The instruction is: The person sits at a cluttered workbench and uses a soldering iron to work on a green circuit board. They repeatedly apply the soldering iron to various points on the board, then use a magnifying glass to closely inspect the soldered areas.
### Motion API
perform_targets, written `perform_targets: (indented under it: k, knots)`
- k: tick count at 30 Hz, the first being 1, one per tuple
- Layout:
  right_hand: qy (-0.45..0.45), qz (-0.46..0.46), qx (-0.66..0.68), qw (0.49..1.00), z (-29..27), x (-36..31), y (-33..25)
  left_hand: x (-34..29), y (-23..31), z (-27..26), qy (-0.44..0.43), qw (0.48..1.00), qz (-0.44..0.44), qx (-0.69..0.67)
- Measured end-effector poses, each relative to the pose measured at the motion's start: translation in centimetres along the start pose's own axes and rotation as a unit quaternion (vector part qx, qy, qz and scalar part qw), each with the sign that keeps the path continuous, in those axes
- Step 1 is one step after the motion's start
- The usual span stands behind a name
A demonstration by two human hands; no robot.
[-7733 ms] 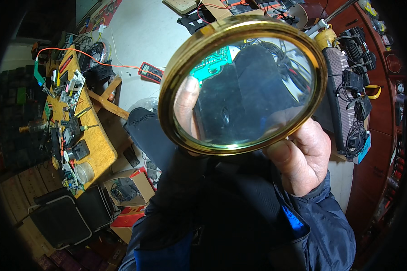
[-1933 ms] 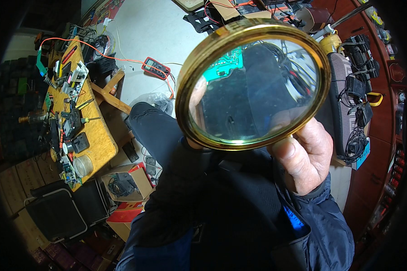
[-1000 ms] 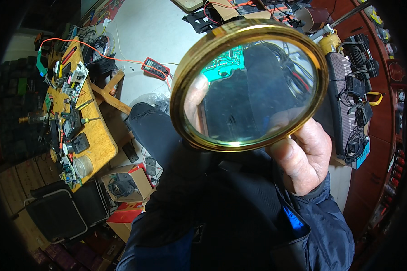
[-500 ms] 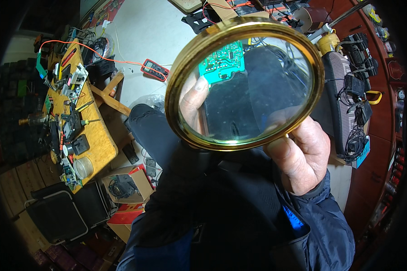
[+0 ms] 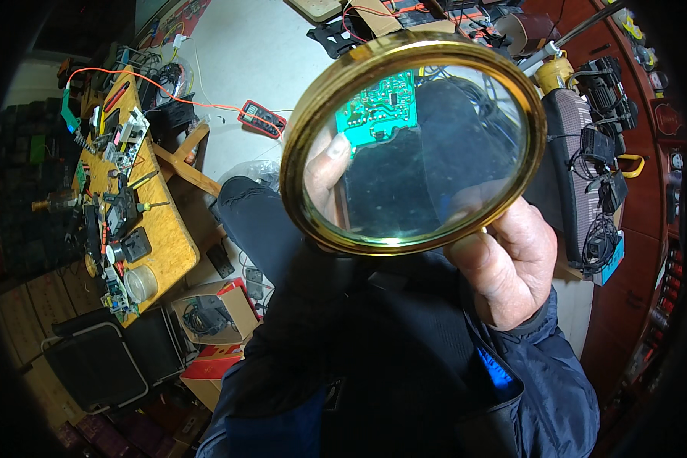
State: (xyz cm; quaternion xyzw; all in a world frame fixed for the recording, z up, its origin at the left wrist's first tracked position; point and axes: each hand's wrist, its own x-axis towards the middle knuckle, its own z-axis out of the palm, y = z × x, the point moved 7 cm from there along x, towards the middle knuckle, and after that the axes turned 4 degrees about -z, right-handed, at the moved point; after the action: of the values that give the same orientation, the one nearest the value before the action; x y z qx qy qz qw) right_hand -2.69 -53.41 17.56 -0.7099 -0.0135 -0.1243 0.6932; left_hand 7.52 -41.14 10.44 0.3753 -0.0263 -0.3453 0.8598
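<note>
My right hand [image 5: 507,263] is closed on a round magnifying glass [image 5: 301,195] with a wide gold rim, held up close in the middle of the view. Its handle is hidden in the fist. Through the lens I see a green circuit board [image 5: 378,114] with solder joints and a small black chip. My left hand [image 5: 328,172] shows through the left part of the lens, its thumb pressed on the board's lower left corner. The rim and the sleeve hide the rest of that hand.
At left stands a yellow wooden workbench [image 5: 172,244] crowded with tools and boards. A red multimeter [image 5: 262,119] with an orange lead lies on the pale floor. An open cardboard box [image 5: 240,317] and a black folding chair [image 5: 99,362] are below the bench. Cables hang over a padded seat [image 5: 569,153] at right.
Seen through the lens, the circuit board and my left thumb have shifted very slightly down and right. The magnifying glass has barely moved, and my right grip is the same.
</note>
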Motion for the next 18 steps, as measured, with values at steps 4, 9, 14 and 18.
perform_targets:
  k: [4,9,14,18]
  knots:
    - [0.001,0.012,0.010,1.000,0.1,-0.1,0.1,0.0,-0.4,-0.3,0.008,0.999,-0.029,-0.038]
    - [0.001,-0.001,0.004,1.000,0.1,0.0,0.1,1.1,-2.3,-1.3,-0.052,0.992,-0.077,-0.084]
    - [-0.004,-0.009,-0.005,1.000,0.1,0.0,0.1,1.0,-3.1,-2.2,-0.064,0.989,-0.095,-0.093]
    - [0.001,-0.008,-0.004,1.000,0.1,-0.1,0.2,0.9,-2.8,-2.3,-0.047,0.993,-0.062,-0.084]
